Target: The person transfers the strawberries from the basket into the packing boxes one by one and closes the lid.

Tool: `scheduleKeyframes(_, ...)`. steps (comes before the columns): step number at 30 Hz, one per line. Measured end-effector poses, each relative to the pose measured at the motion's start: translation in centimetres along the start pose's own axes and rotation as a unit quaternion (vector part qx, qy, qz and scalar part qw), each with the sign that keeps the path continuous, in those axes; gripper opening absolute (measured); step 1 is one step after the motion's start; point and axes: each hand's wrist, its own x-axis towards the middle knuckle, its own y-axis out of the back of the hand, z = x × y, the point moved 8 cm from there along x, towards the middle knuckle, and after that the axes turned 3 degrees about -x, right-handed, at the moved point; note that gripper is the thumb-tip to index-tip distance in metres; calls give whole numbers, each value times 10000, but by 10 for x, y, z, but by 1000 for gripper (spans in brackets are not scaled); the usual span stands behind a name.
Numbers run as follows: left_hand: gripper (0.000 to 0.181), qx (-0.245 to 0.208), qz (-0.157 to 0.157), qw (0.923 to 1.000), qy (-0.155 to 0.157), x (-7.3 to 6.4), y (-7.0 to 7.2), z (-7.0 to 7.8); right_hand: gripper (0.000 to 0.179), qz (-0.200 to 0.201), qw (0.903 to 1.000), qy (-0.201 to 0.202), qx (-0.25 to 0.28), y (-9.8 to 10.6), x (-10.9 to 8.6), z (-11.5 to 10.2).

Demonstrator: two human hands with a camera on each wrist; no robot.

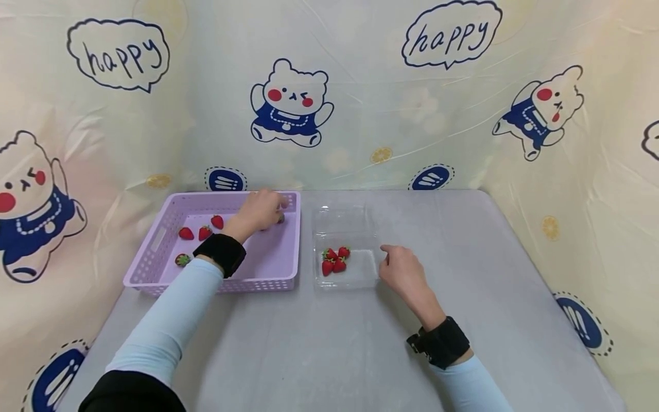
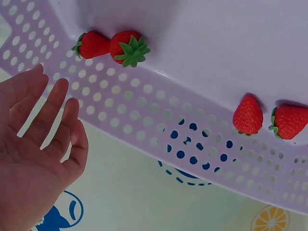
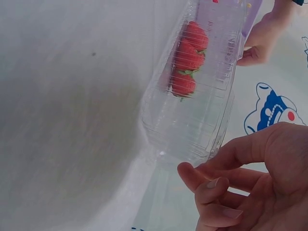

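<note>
Strawberries (image 2: 116,46) lie paired at the far right of the lilac basket (image 1: 268,257), just beside the left hand (image 1: 262,210), whose loosely spread fingers hold nothing. The right hand (image 1: 404,272) is at the right edge of the clear box (image 1: 362,266); I cannot tell whether it pinches the rim.

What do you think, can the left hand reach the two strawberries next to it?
Probably yes: the left hand is over the open-topped purple basket, and nothing seems to stand between the hand and those two strawberries.
</note>
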Motion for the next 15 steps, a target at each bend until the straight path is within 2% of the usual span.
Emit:
scheduleKeyframes(10,23,166,-66,9998,2,1,-13,-10,48,5,10000,-29,-13,-1,-1,1)
scheduleKeyframes(15,25,170,-83,9997,-128,5,-19,-11,47,24,10000,-28,-35,-1,0,2)
